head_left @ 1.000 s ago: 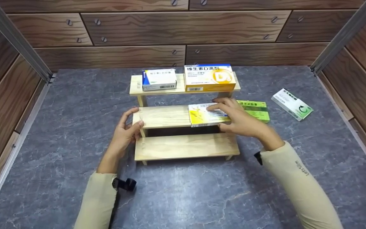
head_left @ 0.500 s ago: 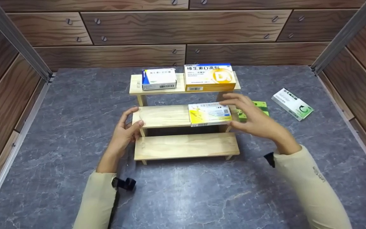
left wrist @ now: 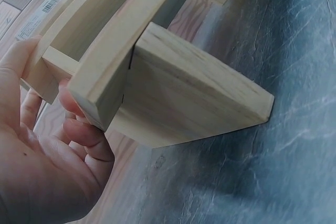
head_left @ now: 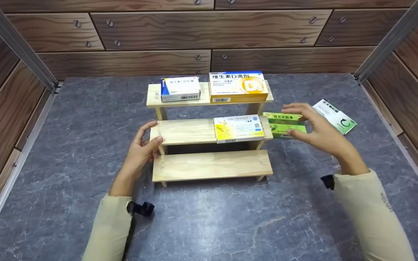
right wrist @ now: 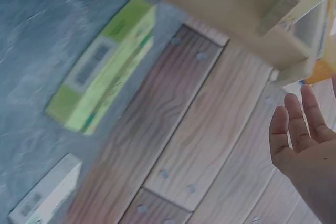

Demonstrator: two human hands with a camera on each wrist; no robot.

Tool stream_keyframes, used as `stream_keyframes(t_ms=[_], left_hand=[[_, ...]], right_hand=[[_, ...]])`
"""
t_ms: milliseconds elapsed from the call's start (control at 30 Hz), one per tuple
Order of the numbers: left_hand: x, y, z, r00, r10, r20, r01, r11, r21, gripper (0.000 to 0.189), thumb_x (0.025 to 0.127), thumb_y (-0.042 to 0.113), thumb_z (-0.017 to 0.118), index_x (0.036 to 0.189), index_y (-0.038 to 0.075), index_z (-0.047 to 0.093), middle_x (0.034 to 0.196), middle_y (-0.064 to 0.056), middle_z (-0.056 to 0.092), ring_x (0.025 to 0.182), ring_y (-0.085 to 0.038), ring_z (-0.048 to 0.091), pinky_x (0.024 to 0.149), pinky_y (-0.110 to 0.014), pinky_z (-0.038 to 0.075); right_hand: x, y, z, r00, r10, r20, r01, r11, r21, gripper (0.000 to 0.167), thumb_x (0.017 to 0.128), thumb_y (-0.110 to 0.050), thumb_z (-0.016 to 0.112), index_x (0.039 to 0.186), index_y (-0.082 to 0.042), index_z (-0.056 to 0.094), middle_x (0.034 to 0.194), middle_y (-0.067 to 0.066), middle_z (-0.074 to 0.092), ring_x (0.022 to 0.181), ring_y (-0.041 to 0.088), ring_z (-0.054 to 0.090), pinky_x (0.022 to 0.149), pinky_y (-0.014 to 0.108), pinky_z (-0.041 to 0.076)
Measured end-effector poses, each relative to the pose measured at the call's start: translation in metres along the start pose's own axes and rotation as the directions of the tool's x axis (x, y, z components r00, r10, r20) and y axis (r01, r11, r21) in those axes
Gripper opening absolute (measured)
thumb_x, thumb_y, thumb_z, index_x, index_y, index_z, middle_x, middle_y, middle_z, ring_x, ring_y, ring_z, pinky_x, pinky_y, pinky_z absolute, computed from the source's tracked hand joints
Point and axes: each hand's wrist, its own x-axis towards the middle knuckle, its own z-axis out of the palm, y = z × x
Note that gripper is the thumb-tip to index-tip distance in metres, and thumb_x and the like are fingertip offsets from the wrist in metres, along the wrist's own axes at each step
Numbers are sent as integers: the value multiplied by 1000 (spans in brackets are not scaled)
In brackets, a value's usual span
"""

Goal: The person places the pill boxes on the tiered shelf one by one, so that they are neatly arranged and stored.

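Observation:
A three-tier wooden shelf [head_left: 185, 132] stands in the middle of the head view. My left hand [head_left: 140, 150] grips the left end of its middle tier; the left wrist view shows fingers [left wrist: 84, 132] curled at the board's edge. A yellow-and-white medicine box [head_left: 238, 127] lies on the right part of that tier. My right hand [head_left: 319, 132] is over the right side of a green medicine box [head_left: 278, 125] on the table, thumb and fingers apart. In the right wrist view, the hand [right wrist: 310, 140] holds nothing and the green box [right wrist: 105, 66] is apart from it.
On the top tier sit a white-and-blue box [head_left: 180, 88] and a larger orange-and-white vitamin D box [head_left: 238, 87]. A white-and-green box [head_left: 334, 116] lies beyond my right hand, partly covered by it. Wood-patterned walls [head_left: 209, 30] enclose the grey marbled table [head_left: 209, 217].
My right hand has let go of the yellow-and-white box on the middle tier and moved right to the green box. The left hand keeps its grip on the shelf.

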Motion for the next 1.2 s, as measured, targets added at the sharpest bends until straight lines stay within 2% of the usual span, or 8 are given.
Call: stream_keyframes(t_ms=[167,233,367,433,567,667,800,1200], left_hand=[[1,0,-1,1000,-7,-5,7,1000,15,51,95,11,60,141,24,42,65,4,55,49,-8,44,47,-22,33],[1,1,-1,1000,-12,-6,12,1000,26,51,95,12,60,141,25,43,63,4,53,49,-8,44,47,-22,33],[2,0,0,1000,-16,-12,17,999,34,51,95,12,61,141,25,44,62,3,51,49,-8,43,47,-22,33],[2,0,0,1000,-16,-14,17,999,30,51,95,12,61,141,25,44,61,3,51,49,-8,43,47,-22,33],[2,-1,0,1000,-16,-13,17,1000,23,51,94,11,61,141,24,44,61,4,52,48,-8,44,46,-22,33],[2,-1,0,1000,-15,-17,15,1000,22,51,94,11,61,140,24,44,62,4,52,48,-8,44,47,-22,32],[1,-1,0,1000,-12,-28,12,1000,17,51,94,9,60,140,23,44,62,4,52,49,-7,43,47,-22,31],[2,-1,0,1000,-5,-8,5,1000,-9,51,94,9,60,141,23,43,65,5,56,48,-8,44,47,-22,31]], right_hand=[[0,15,-1,997,82,-13,-82,997,9,55,89,-7,67,140,-7,46,139,13,46,114,-8,37,92,24,34],[2,20,0,994,106,-18,-106,994,17,59,89,-7,67,142,-6,42,139,14,45,114,-4,37,93,24,33],[6,33,3,989,149,-4,-149,988,30,64,89,-9,67,145,-2,36,143,19,39,124,17,38,97,34,32],[9,41,5,982,186,23,-186,982,31,66,90,-13,67,146,-2,33,145,21,35,128,31,36,101,45,31],[14,57,6,961,268,73,-269,963,8,70,91,-18,67,148,-2,30,148,26,27,135,45,27,107,62,25],[20,69,6,940,328,95,-326,945,-35,72,90,-21,67,149,-3,29,150,28,22,139,48,19,109,67,19],[29,79,4,917,382,116,-373,923,-95,74,90,-23,67,149,-4,28,153,28,15,141,50,12,108,69,16],[43,93,6,855,488,176,-452,867,-208,83,87,-36,69,152,-8,24,158,24,4,141,54,4,107,73,9]])
